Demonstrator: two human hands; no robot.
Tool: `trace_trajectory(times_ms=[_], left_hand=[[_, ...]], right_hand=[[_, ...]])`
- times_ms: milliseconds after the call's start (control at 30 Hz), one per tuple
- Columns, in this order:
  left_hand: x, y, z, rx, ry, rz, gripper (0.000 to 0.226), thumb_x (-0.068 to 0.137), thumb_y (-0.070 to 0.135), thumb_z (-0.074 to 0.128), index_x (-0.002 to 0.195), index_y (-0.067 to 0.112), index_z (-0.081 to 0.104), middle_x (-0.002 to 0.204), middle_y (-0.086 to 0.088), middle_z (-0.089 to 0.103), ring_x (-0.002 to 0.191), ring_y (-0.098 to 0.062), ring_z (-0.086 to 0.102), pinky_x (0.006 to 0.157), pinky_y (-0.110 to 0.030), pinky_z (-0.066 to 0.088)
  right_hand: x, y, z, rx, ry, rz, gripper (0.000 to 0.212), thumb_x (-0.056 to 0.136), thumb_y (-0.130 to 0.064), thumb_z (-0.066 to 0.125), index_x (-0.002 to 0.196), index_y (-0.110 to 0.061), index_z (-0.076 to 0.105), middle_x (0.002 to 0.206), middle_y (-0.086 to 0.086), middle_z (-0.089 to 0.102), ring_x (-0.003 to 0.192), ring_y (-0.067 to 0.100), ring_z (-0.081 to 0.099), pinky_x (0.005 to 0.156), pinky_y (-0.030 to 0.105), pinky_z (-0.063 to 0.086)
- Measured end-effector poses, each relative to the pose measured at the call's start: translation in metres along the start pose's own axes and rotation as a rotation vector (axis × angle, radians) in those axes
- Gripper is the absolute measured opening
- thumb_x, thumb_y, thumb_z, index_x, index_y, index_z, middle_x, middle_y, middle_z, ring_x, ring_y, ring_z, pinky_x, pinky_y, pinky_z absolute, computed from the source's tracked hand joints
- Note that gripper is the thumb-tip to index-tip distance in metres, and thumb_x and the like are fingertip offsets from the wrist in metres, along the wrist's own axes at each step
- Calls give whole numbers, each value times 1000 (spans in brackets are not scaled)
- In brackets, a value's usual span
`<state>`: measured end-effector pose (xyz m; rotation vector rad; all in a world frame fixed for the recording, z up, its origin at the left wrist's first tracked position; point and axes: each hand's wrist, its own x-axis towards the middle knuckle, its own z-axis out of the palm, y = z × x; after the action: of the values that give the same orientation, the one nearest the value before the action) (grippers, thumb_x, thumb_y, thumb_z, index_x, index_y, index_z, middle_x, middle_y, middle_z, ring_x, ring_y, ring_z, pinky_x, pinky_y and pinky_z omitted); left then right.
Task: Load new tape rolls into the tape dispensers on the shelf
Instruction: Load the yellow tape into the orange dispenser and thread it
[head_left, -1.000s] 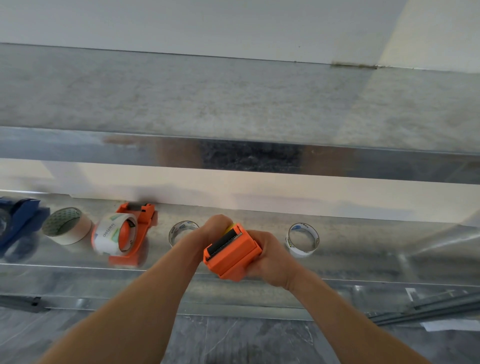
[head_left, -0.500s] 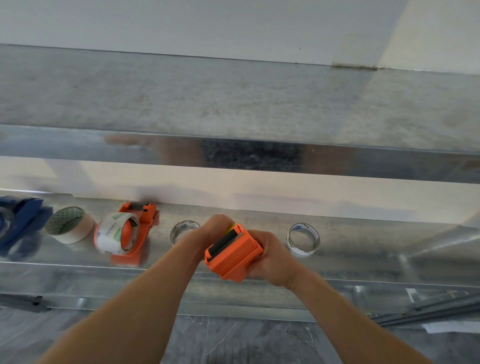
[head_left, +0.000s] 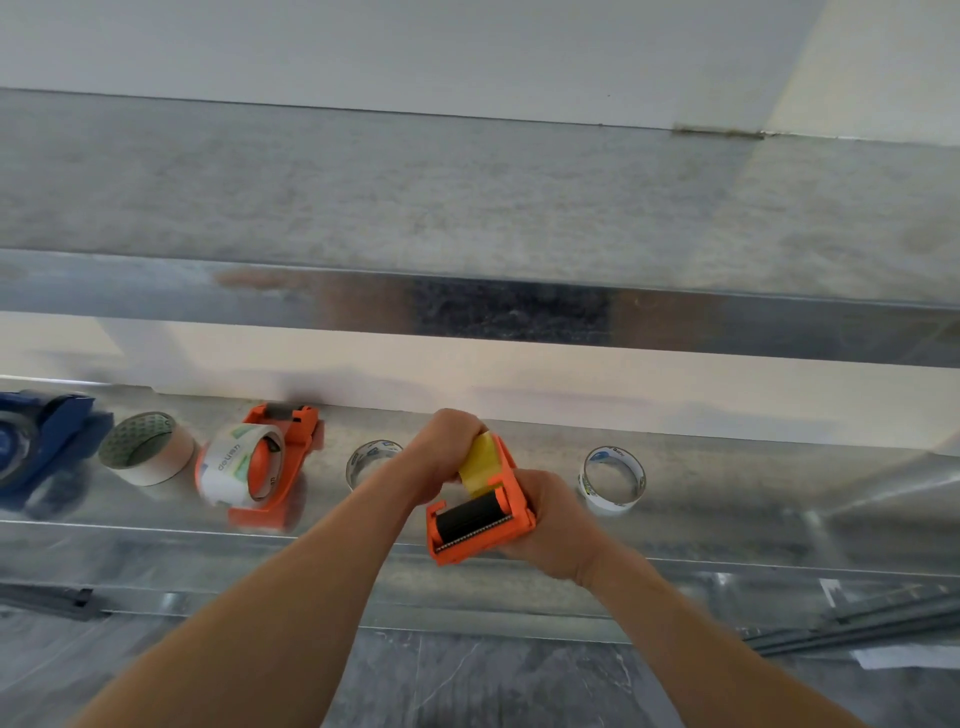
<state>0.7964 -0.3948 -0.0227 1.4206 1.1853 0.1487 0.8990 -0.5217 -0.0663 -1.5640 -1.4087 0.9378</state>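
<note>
Head view: my right grip (head_left: 553, 525) clenched round orange dispenser (head_left: 475, 519); left grip (head_left: 441, 452) curled on yellow tape roll (head_left: 480, 465).

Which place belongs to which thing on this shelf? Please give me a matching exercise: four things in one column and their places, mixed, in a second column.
Things:
1. blue dispenser
2. beige tape roll
3. orange dispenser with yellow tape
4. fully visible clear tape roll

Places:
A. gripped by the left hand and the right hand
B. lying on the shelf, right of both hands
C. at the far left of the shelf
D. between the blue dispenser and the orange dispenser with a printed roll

Pairs: 1-C, 2-D, 3-A, 4-B.
</note>
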Motion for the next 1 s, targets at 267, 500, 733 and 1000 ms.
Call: trace_trajectory(times_ms=[267,500,733,1000], left_hand=[[3,3,-2,216,-34,123,36,93,0,33,86,8,67,90,-5,61,84,-18,54,72,-31,48],[3,0,-1,142,-30,109,35,83,-4,34,67,15,59,75,-4,57,75,-18,49,64,-28,41],[3,-2,2,107,-52,116,39,86,-3,33,73,14,67,88,-8,65,87,-22,57,73,-33,50],[5,-5,3,120,-50,96,37,92,2,34,76,15,65,93,-9,64,90,-23,57,82,-39,51]], right_hand=[[-2,3,4,-153,16,-7,7,77,-22,72,78,-17,67,69,-3,66,63,5,56,65,34,54],[-5,0,4,-186,10,-47,9,80,-23,71,78,-15,66,66,-18,57,61,2,55,62,25,52],[-7,1,2,-158,15,-25,12,80,-22,72,80,-11,69,67,-13,60,61,6,57,63,28,55],[-6,1,5,-134,31,15,12,77,-19,76,78,-10,69,69,8,67,60,5,53,63,38,54]])
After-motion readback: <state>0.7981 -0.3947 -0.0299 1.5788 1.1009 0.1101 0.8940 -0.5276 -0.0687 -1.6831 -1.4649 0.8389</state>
